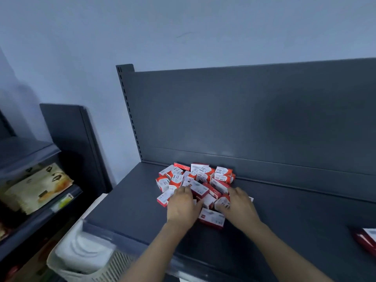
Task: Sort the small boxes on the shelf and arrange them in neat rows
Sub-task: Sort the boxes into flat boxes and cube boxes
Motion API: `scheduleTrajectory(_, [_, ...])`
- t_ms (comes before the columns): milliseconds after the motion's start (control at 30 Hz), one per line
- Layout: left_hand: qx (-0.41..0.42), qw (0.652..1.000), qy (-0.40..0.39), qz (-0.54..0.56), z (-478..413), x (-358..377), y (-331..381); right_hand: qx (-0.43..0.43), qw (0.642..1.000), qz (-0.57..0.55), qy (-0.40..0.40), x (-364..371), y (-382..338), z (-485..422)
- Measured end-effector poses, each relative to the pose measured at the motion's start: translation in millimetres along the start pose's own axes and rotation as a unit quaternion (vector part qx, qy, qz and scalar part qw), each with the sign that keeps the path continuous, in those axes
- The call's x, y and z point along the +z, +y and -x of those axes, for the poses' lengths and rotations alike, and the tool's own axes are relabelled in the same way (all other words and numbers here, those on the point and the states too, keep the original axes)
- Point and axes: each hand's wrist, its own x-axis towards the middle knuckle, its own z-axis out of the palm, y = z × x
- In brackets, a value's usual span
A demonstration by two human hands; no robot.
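Note:
A jumbled pile of several small red-and-white boxes (200, 180) lies on the dark grey shelf (130, 202), against its back panel. My left hand (184, 206) rests palm down on the pile's near left side, its fingers over a box at the top of the heap. My right hand (239, 204) lies on the near right side, fingers curled on a white box (222, 202). One box (212, 218) lies flat between my wrists, nearest to me. Whether either hand truly grips a box is hidden by the fingers.
A red-and-white packet (366, 239) lies at the shelf's right edge. Lower left stands a white slatted basket (85, 255) with white goods. A neighbouring shelf unit on the left holds cream packets (38, 186). The back panel (254, 123) rises behind the pile.

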Motion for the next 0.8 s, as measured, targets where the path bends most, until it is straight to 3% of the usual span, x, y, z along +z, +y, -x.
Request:
scheduleTrajectory(400, [-0.027,0.996,-0.069,-0.042,-13.5,-3.0,-0.3,0.0,0.994,0.105,0.011,15.5,-6.5,-11.1])
scheduleTrajectory(667, [0.0,0.999,0.027,-0.044,-27.1,-36.7,26.2,0.032,0.999,0.013,0.026,-16.8,-1.0,-0.6])
scheduleTrajectory(800, [0.055,0.996,0.061,0.024,-30.3,-35.7,78.0,0.044,0.997,0.001,0.066,-49.9,24.2,9.7])
